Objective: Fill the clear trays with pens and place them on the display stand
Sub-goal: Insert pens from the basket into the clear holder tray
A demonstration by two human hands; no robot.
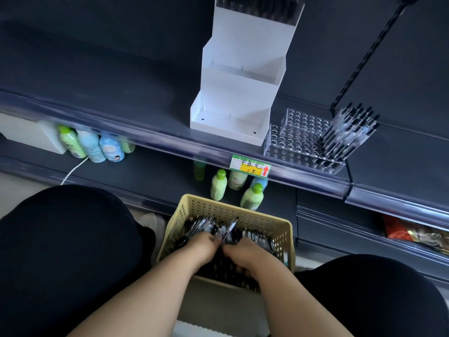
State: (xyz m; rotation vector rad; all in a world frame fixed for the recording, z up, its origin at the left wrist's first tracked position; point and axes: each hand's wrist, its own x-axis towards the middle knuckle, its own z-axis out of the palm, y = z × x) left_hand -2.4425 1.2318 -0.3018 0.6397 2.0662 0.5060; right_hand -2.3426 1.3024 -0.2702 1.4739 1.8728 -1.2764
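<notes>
The pens (257, 237) lie loose in a yellow perforated basket (233, 210), low and near, between the person's knees. Both hands are deep in the heap. The left hand (202, 244) and the right hand (243, 251) each have fingers curled round a bunch of pens, and a single pen (230, 228) stands up between them.

Risk: a loosely gathered bunch may shed pens on the lift.

The clear tray (298, 142) sits at the front edge of the shelf (121, 105), just right of the white display stand (238, 93). It is loaded only at its right end. Pressing pens in there could tilt it or push it over the edge towards the bottles (252, 198) below.
</notes>
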